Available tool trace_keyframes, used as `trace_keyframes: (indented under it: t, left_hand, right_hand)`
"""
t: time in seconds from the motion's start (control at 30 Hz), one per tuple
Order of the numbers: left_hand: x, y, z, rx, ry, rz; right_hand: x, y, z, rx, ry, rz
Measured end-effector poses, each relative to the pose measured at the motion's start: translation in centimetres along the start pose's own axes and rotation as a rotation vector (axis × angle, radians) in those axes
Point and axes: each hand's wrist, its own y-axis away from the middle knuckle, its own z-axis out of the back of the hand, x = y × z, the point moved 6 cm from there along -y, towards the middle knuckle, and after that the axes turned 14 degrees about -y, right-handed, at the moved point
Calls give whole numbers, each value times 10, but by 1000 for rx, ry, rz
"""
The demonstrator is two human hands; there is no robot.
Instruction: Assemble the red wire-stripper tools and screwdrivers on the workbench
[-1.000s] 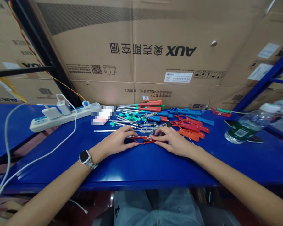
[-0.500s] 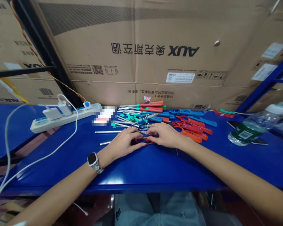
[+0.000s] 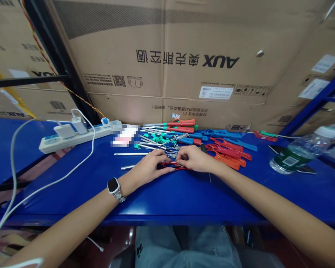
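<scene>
My left hand (image 3: 150,164) grips the left end of a red lighter casing (image 3: 171,169) low over the table, thumb in front and fingers behind. At the casing's right part, my right hand (image 3: 194,158) has its thumb and fingers pinched together at a small part too hidden to name. A dark screwdriver handle (image 3: 203,148) shows behind my right hand, and a thin shaft sticks out below it. Behind my hands lie long lighters with metal tubes (image 3: 153,125) and red or blue handles, among small green parts (image 3: 159,138). One loose metal tube (image 3: 130,154) lies left.
Red, orange and blue casings (image 3: 230,150) lie to the right. Farther right stands a water bottle (image 3: 296,150) over a dark phone (image 3: 307,170). A power strip (image 3: 78,137) with white cables is at left. A large cardboard box (image 3: 181,85) closes off the back of the blue table (image 3: 162,203).
My right fingers have drawn together over the casing, and more of its red opening shows between my hands. The view has shifted slightly.
</scene>
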Motion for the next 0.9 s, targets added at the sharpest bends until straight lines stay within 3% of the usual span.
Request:
trace_keyframes:
  t: [0.2, 0.4, 0.6, 0.9]
  left_hand:
    - [-3, 3, 5, -3, -65, -29]
    - [-1, 10, 15, -3, -156, -130]
    - [22, 12, 24, 37, 8, -21]
    - [20, 11, 30, 99, 136, -57]
  right_hand:
    - [-6, 0, -3, -46, -100, -103]
    - [11, 12, -6, -73, 236, 134]
    - [7, 9, -6, -45, 223, 165]
    - [8, 5, -2, 9, 211, 112]
